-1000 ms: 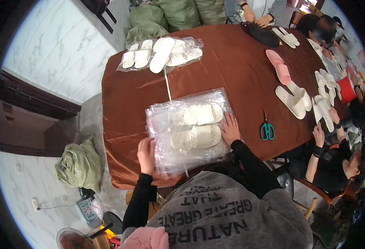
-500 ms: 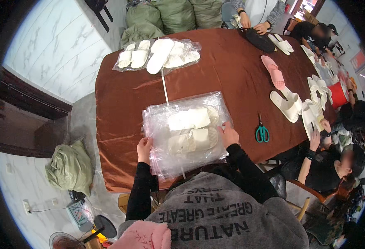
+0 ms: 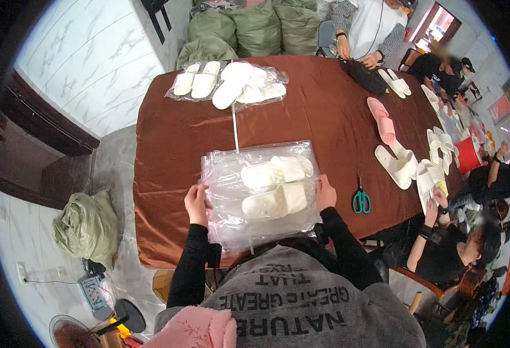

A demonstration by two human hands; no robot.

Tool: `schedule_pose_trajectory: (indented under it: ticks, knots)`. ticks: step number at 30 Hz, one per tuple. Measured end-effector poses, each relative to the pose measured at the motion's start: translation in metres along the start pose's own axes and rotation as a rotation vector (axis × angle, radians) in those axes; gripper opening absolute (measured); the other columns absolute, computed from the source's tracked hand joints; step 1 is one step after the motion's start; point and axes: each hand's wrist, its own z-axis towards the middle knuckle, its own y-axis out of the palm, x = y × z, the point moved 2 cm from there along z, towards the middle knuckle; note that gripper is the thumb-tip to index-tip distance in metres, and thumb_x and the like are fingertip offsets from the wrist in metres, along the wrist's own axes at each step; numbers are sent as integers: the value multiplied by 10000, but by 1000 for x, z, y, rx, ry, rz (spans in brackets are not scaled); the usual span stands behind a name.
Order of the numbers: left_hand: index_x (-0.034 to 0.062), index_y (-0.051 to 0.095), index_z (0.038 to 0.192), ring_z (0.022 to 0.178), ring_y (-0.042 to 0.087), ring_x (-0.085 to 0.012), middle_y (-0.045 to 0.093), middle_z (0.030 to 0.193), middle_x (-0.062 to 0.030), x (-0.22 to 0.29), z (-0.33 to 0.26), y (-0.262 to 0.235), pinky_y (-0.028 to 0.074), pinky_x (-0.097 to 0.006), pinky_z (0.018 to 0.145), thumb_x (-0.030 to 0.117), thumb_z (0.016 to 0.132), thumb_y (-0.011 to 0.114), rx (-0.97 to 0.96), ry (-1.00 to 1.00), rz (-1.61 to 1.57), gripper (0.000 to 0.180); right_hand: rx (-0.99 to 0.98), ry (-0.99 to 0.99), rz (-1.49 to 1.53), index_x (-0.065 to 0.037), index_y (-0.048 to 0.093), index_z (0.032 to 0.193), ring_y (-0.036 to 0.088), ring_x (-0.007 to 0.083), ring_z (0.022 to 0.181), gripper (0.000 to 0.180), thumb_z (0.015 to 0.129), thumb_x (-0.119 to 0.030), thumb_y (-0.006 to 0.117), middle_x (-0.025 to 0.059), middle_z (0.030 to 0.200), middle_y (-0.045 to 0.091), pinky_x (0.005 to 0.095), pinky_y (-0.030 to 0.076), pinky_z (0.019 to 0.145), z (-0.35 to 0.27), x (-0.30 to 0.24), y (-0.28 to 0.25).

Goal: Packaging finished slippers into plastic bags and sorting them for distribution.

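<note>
A pair of white slippers lies side by side in a clear plastic bag at the table's near edge, toes to the right. More clear bags seem layered beneath it, but their edges are hard to separate. My left hand is closed on the bag's left edge. At the opposite edge, my right hand grips the plastic beside the slippers' toe ends. Scissors with teal handles lie on the table just right of my right hand.
Bagged white slippers lie at the far left of the brown-covered table. Loose white slippers and a pink pair sit on the right. Across the table, a person handles a black item; others sit along the right side.
My hands have moved slightly apart along the bag's sides. Inside, the slippers sit a little farther right and the plastic looks flatter. The view has tilted up slightly.
</note>
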Motion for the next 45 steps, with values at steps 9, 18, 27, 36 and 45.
schedule_pose_trajectory:
  ticks: [9, 18, 27, 36, 45]
  knots:
    - [11, 605, 966, 832, 583, -306, 593, 894, -157, 43, -63, 42, 468, -363, 743, -48, 799, 579, -158, 873, 767, 178, -90, 39, -79, -138, 459, 1004, 591, 447, 788, 168, 931, -289, 453, 222, 835, 629, 532, 439, 662, -8, 24, 27]
    - [-1, 553, 1114, 654, 654, -187, 636, 799, -136, -33, -35, 29, 525, -307, 665, 171, 862, 621, -651, -117, 852, 312, -48, 62, 26, -126, 509, 996, 597, 408, 830, 185, 922, -293, 475, 181, 874, 636, 492, 452, 686, -14, 27, 29]
    - [61, 357, 1261, 960, 603, -208, 591, 1110, -104, -62, -1, 70, 532, -350, 766, 129, 862, 589, -651, -608, 280, 467, -81, 64, 12, -123, 509, 1021, 600, 396, 843, 200, 923, -294, 472, 181, 907, 635, 491, 457, 697, -14, 21, 29]
    - [86, 381, 1279, 977, 575, -184, 598, 1133, -100, -88, -13, 95, 475, -359, 781, 207, 897, 552, -755, -592, -306, 435, -70, 58, 9, -127, 519, 1027, 604, 391, 820, 193, 923, -280, 466, 178, 880, 637, 489, 456, 681, -14, 22, 31]
    - [7, 522, 1158, 770, 601, -176, 643, 895, -99, -109, -6, 95, 474, -323, 694, 210, 904, 557, -262, 0, 287, 327, -11, 22, 18, -138, 517, 1000, 604, 399, 764, 181, 915, -295, 483, 184, 829, 635, 501, 453, 645, -11, 26, 35]
